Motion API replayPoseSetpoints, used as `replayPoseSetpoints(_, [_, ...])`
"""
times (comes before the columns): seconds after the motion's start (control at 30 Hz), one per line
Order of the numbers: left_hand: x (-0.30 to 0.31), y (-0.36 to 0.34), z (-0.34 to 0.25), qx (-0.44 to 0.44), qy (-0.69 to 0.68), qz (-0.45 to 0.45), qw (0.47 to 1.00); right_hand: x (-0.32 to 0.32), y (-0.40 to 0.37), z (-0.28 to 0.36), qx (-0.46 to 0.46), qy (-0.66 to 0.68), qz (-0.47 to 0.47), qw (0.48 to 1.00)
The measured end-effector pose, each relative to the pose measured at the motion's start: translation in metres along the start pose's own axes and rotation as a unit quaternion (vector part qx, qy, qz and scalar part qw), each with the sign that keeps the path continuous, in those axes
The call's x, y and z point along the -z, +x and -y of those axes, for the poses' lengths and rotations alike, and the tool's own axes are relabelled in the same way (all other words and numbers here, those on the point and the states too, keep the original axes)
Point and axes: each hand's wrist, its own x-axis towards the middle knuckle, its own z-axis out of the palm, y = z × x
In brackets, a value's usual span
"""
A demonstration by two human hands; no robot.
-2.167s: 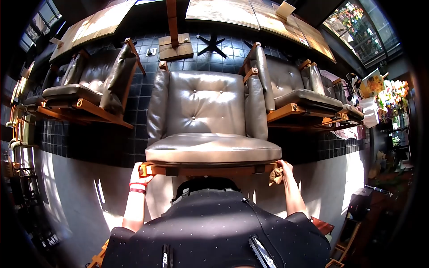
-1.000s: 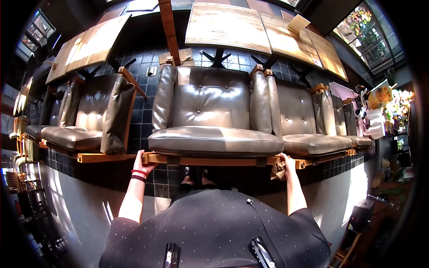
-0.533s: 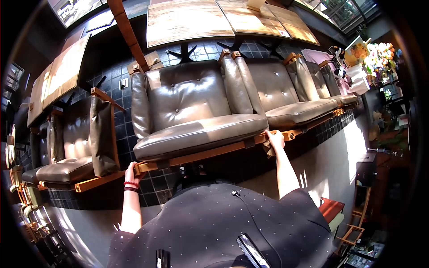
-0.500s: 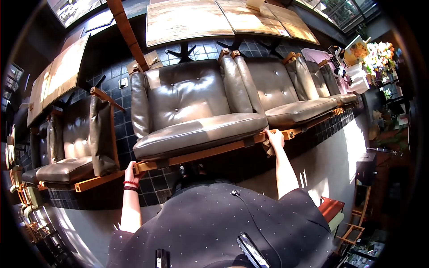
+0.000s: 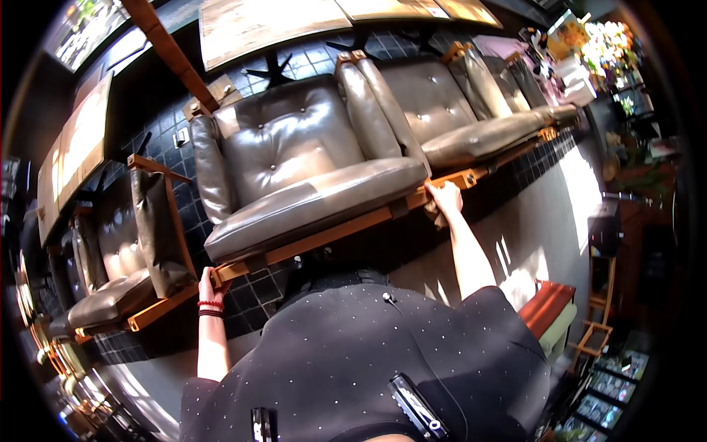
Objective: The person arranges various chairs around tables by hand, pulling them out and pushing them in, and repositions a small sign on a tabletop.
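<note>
A brown leather armchair [image 5: 294, 155] with a buttoned back and padded arms stands in front of me. Along the bottom of its thick seat cushion [image 5: 317, 206] runs a wooden front rail [image 5: 324, 237]. My left hand [image 5: 209, 286], with red and dark beaded bracelets at the wrist, is closed around the rail's left end. At the right end, my right hand [image 5: 446, 197] grips the same rail. Under the right fingers hangs a small crumpled brown piece that looks like cloth [image 5: 436, 216]; its hold is partly hidden.
Another brown armchair [image 5: 431, 110] adjoins on the right, with more beyond it. To the left stands a similar armchair [image 5: 121, 250]. Wooden tables [image 5: 269, 29] are behind, and a wooden post [image 5: 166, 48] rises close by. Dark floor tiles [image 5: 254, 298] meet a pale floor [image 5: 508, 214].
The view has turned slightly, so the chairs and tables sit farther left and higher on the right. Both hands keep their grip on the front rail.
</note>
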Motion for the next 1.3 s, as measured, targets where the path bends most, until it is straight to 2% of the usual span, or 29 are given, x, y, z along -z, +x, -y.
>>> replayPoseSetpoints(0.07, [0.007,0.003,0.008,0.019,0.001,0.022,1.000,0.000,0.005,-0.003,-0.014,0.001,-0.004,1.000])
replayPoseSetpoints(0.13, [-0.001,-0.013,0.015,0.003,0.013,0.003,1.000,-0.007,0.014,-0.013,-0.018,0.000,-0.016,1.000])
replayPoseSetpoints(0.23, [0.000,-0.018,0.019,0.001,0.023,0.005,1.000,0.000,0.012,-0.012,-0.032,-0.004,0.013,0.999])
replayPoseSetpoints(0.33, [0.000,-0.017,0.018,0.016,0.023,0.021,0.999,-0.003,0.013,-0.031,-0.021,0.088,0.003,0.996])
replayPoseSetpoints(0.43, [0.004,-0.017,0.010,0.090,0.069,0.032,0.993,-0.014,0.007,-0.058,0.025,0.167,-0.013,0.986])
replayPoseSetpoints(0.47, [0.003,-0.019,0.006,0.084,0.131,0.011,0.988,-0.026,0.009,-0.067,0.029,0.191,-0.031,0.981])
replayPoseSetpoints(0.57, [0.022,0.017,0.015,0.031,0.123,0.011,0.992,-0.056,0.009,-0.070,0.028,0.224,-0.056,0.973])
replayPoseSetpoints(0.63, [0.020,0.011,0.019,0.001,0.110,-0.014,0.994,-0.060,0.003,-0.063,-0.007,0.193,-0.083,0.978])
replayPoseSetpoints(0.7, [0.008,-0.007,0.017,-0.013,0.093,-0.009,0.996,-0.041,-0.006,-0.053,-0.036,0.165,-0.032,0.985])
replayPoseSetpoints(0.83, [0.016,0.003,0.023,-0.006,0.082,0.037,0.996,-0.040,-0.001,-0.055,-0.050,0.168,-0.024,0.984])
replayPoseSetpoints(0.9, [0.027,0.023,0.025,0.032,0.077,0.073,0.994,-0.037,-0.001,-0.053,-0.053,0.158,-0.022,0.986])
replayPoseSetpoints(1.03, [0.028,0.022,0.024,0.049,0.036,0.082,0.995,-0.028,-0.010,-0.052,-0.034,0.217,-0.007,0.976])
replayPoseSetpoints(1.13, [0.030,0.023,0.024,0.062,0.073,0.080,0.992,-0.024,-0.015,-0.047,-0.026,0.259,-0.027,0.965])
replayPoseSetpoints(1.23, [0.015,0.003,0.025,0.038,0.071,0.078,0.994,-0.036,-0.010,-0.046,-0.072,0.246,-0.042,0.966])
replayPoseSetpoints(1.27, [0.024,0.012,0.021,0.045,0.104,0.102,0.988,-0.052,0.002,-0.057,-0.061,0.253,-0.047,0.964])
replayPoseSetpoints(1.3, [0.021,0.013,0.028,0.010,0.067,0.065,0.996,-0.062,0.015,-0.067,-0.044,0.260,-0.051,0.963])
